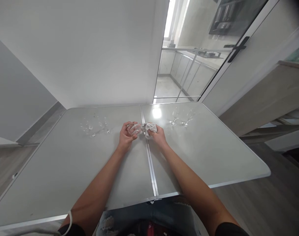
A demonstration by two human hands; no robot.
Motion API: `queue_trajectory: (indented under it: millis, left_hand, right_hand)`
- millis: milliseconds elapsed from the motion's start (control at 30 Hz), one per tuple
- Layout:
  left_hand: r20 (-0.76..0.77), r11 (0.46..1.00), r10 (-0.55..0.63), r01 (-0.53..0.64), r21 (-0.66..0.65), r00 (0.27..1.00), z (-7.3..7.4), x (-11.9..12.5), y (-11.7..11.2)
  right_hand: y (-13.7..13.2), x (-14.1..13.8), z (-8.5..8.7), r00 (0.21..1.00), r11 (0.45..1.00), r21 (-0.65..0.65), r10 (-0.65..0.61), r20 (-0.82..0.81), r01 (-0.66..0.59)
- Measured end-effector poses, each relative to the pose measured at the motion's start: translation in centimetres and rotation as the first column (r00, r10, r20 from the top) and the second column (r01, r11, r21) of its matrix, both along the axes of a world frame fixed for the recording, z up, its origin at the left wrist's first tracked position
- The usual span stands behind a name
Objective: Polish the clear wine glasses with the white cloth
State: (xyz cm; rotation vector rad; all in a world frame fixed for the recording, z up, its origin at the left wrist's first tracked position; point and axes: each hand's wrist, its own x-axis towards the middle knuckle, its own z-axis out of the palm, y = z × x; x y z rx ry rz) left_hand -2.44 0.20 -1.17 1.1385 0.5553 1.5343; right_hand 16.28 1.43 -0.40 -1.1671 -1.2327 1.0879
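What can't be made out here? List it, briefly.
- Head view: the glass in the left hand is clear and partly covered by that hand, so its shape is unclear.
- The cloth is bunched in the right hand; whether it reaches inside the glass cannot be told.
- The glasses on the left are too faint to count.

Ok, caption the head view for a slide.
Left hand holds a glass, right hand holds a cloth against it, over a table.

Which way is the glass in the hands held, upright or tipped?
Tipped on its side. The glass lies sideways in the left hand, one end against the cloth bunched in the right hand.
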Motion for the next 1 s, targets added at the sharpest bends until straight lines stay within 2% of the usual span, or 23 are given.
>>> queue_trajectory:
  millis: [167, 300, 367, 433, 500, 567, 633, 700, 767, 833, 933, 1000]
  left_hand:
    - [-0.004, 1.000, 0.014, -0.014, 0.009, 1.000, 0.0, 0.4, 0.0]
    - [0.004, 0.999, 0.051, -0.051, 0.009, 0.999, 0.4, 0.6, -0.1]
    - [0.003, 0.997, 0.082, -0.082, 0.006, 0.997, 0.5, 0.4, -0.1]
    - [0.001, 0.991, 0.134, -0.134, -0.003, 0.991, 0.4, 0.2, 0.0]
    - [-0.004, 0.984, 0.178, -0.178, -0.022, 0.984, 0.3, -0.1, 0.2]
    - [-0.015, 0.980, 0.196, -0.196, -0.034, 0.981, 0.2, -0.3, 0.3]
    - [-0.024, 0.980, 0.197, -0.197, -0.033, 0.980, 0.1, -0.3, 0.4]
    - [-0.020, 0.981, 0.190, -0.190, -0.030, 0.982, 0.0, -0.3, 0.4]
    - [-0.021, 0.984, 0.174, -0.174, -0.033, 0.985, 0.0, -0.3, 0.5]
    - [-0.028, 0.986, 0.159, -0.160, -0.038, 0.987, 0.0, -0.3, 0.5]
    - [-0.046, 0.991, 0.125, -0.126, -0.038, 0.991, 0.0, -0.3, 0.4]
    - [-0.054, 0.996, 0.085, -0.087, -0.036, 0.995, 0.1, -0.1, 0.2]
  right_hand:
    - [-0.1, 0.3, 0.1, 0.971, 0.978, -0.065, -0.184, 0.152, 0.196]
    - [-0.4, 1.1, 1.1, 0.925, 0.961, 0.010, -0.270, 0.268, 0.277]
    - [-0.4, 1.6, 1.7, 0.914, 0.949, 0.039, -0.311, 0.262, 0.312]
    - [-0.3, 2.1, 2.3, 0.904, 0.936, 0.126, -0.350, 0.246, 0.328]
    - [-0.3, 2.5, 2.8, 0.919, 0.926, 0.254, -0.335, 0.209, 0.280]
    - [-0.5, 2.5, 3.2, 0.962, 0.932, 0.327, -0.217, 0.163, 0.155]
    - [-0.7, 2.2, 3.3, 0.984, 0.954, 0.300, -0.046, 0.173, -0.007]
    - [-0.9, 1.7, 3.2, 0.964, 0.972, 0.200, 0.073, 0.257, -0.127]
    - [-1.2, 1.0, 2.9, 0.915, 0.979, 0.114, 0.113, 0.387, -0.170]
    - [-1.4, 0.3, 2.5, 0.835, 0.980, 0.096, 0.096, 0.542, -0.175]
    - [-1.9, -0.5, 2.2, 0.647, 0.981, 0.108, 0.023, 0.762, -0.162]
    - [-2.1, -0.9, 2.1, 0.531, 0.985, 0.100, -0.012, 0.847, -0.138]
